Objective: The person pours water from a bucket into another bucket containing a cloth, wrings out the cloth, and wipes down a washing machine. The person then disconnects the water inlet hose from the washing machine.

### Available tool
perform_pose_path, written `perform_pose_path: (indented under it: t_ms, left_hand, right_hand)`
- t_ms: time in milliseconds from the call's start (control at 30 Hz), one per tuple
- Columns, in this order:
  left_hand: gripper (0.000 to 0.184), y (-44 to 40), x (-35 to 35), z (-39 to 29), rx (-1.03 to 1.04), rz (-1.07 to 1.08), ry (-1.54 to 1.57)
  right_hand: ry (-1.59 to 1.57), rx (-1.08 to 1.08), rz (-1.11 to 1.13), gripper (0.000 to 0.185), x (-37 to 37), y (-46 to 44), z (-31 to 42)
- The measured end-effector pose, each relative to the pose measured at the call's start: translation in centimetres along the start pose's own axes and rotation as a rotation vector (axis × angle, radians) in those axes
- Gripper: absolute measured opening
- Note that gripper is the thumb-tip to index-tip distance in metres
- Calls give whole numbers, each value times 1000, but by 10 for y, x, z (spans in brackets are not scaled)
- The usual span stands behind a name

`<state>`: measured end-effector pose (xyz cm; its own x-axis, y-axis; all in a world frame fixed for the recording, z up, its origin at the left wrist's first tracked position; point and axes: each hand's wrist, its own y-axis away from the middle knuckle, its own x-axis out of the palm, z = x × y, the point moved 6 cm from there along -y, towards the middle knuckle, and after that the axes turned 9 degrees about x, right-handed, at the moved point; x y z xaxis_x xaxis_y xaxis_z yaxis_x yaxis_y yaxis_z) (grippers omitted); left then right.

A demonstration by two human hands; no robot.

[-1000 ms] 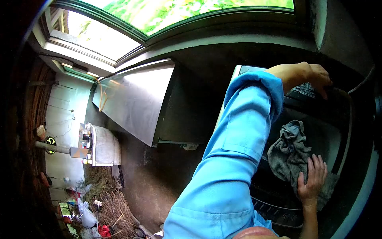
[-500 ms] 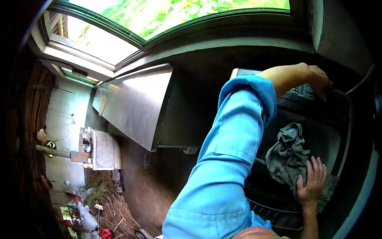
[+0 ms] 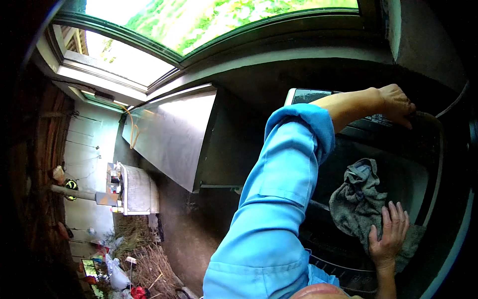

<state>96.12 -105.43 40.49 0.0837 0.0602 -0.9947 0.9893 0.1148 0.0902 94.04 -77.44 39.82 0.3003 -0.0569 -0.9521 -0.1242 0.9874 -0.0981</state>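
Lying partly under the right hand (image 3: 388, 235) — palm down, fingers slightly spread, thumb apart — a grey towel (image 3: 351, 208) on the dark washing machine (image 3: 409, 172). Left hand (image 3: 396, 103) well apart from it, near the machine's far edge; fingers bent, grip cannot be told. Towel crumpled, bunched into folds at its far end.

The left sleeve (image 3: 279, 184) is plain bright blue. The cloth (image 3: 351, 209) is grey, with darker grey in its folds. The control panel (image 3: 343, 276) is black with little pale marks. The metal panel (image 3: 174, 132) is silver, shining white near the top, and the cord (image 3: 132, 130) on it is orange. The floor (image 3: 196, 236) is patchy brown. The sticks (image 3: 157, 264) are brown, the plastic bag (image 3: 118, 275) is white, and the leaves (image 3: 239, 22) outside are bright green with yellowy patches
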Motion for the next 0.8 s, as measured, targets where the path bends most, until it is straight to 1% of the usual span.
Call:
perform_pose_path:
  t_ms: [67,133,167,267,300,333,367,400,433,467,500,533,567,633,667,733,800]
  left_hand:
    - [55,3,1,-3,-18,-3,-27]
    - [53,4,0,-4,-84,-82,-23]
    - [53,5,-4,-8,-79,-85,-27]
    - [48,14,-12,-14,-352,60,46]
    - [44,17,-11,-15,-511,153,72]
    - [42,16,-9,-18,-468,124,17]
    - [43,19,-5,-17,-567,44,27]
    - [43,27,-14,-22,-568,55,56]
    - [45,30,-18,-22,-584,-48,3]
    - [48,29,-12,-18,-635,-26,69]
    - [46,31,-13,-18,-630,-75,20]
    - [44,33,-14,-16,-641,-123,-36]
    - [44,27,-12,-19,-616,-131,-31]
    - [46,31,-14,-17,-751,-160,19]
    - [46,29,-14,-20,-734,-162,17]
    - [50,31,-11,-17,-877,-218,34]
    - [50,28,-12,-23,-896,-193,67]
  right_hand:
    - [12,-15,-30,50,-1,0,1]
    - [9,-7,-22,49,-1,-1,2]
    - [9,3,-12,49,-2,-2,3]
    - [-42,-26,-69,48,-4,-6,4]
    - [-50,-25,-70,47,-8,-6,9]
    - [-45,-8,-69,46,-12,-7,15]
    - [-63,-2,-70,45,-18,-5,18]
    - [-86,8,-77,44,-19,-4,23]
    - [-75,16,-96,43,-17,-4,24]
    - [-71,8,-119,42,-13,-3,24]
    - [-39,55,-120,42,-9,-4,21]
    - [-70,45,-154,42,-5,-7,21]
    - [-108,23,-189,41,-5,-8,19]
    - [-107,31,-206,42,-8,-7,19]
    - [-116,27,-212,42,-9,-6,20]
    - [-100,43,-222,42,-6,-5,19]
    - [-113,25,-255,41,-4,-3,19]
